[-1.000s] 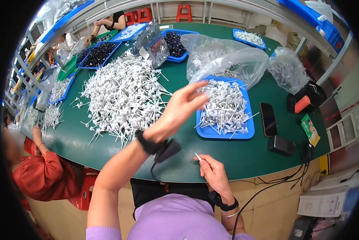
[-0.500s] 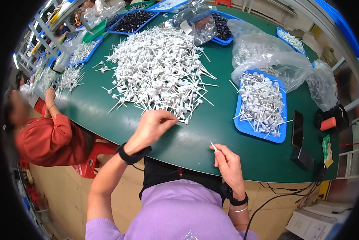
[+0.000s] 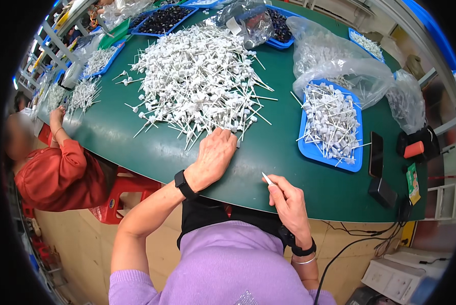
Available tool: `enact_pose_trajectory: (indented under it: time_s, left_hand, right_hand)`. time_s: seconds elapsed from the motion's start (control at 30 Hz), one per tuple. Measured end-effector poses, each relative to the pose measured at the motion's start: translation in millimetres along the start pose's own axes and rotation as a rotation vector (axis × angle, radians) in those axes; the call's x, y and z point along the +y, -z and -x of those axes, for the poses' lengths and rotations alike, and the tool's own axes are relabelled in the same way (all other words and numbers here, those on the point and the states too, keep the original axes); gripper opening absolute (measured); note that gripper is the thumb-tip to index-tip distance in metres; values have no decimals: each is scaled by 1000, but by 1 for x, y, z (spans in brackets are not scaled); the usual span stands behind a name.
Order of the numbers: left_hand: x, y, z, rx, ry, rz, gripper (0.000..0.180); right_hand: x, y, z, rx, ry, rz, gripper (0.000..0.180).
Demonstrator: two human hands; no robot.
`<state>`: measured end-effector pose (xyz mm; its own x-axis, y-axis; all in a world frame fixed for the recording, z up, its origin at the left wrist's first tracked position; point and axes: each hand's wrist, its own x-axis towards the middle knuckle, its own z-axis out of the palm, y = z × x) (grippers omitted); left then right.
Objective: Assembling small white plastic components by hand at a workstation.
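A large heap of white-headed pieces with thin white sticks covers the middle of the green table. At its near edge, my left hand lies back side up, fingers curled down and closed against the pieces. Its fingertips are hidden, so I cannot make out what they hold. A small white bit shows beside its knuckles. To the right and nearer my body, my right hand is closed round a slim white pointed tool. The tool's tip points up and left, away from the heap's pieces.
Right of the heap stands a blue tray of similar pieces, with a clear plastic bag behind it. A phone and a black box lie further right. Dark pieces fill a tray behind. A person in red sits at left.
My left hand has moved right and forward to the heap's edge and turned its back upward. My right hand stays near its place with the tool, tilted slightly. The whole view has shifted slightly.
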<state>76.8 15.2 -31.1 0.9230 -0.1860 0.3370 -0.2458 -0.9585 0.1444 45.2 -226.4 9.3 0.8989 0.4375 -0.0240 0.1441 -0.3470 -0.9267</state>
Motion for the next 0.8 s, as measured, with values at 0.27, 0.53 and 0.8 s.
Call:
enact_pose_trajectory:
  time_s: [0.27, 0.53, 0.8]
  left_hand:
    - [2, 32, -2, 169, -55, 333, 13]
    - [40, 64, 29, -62, 314, 1053, 16]
    - [43, 69, 41, -163, 339, 1003, 13]
  right_hand:
    - [-1, -3, -10, 66, 81, -20, 23]
    - [-17, -7, -35, -58, -5, -533, 29]
    - [2, -16, -40, -268, -43, -605, 27]
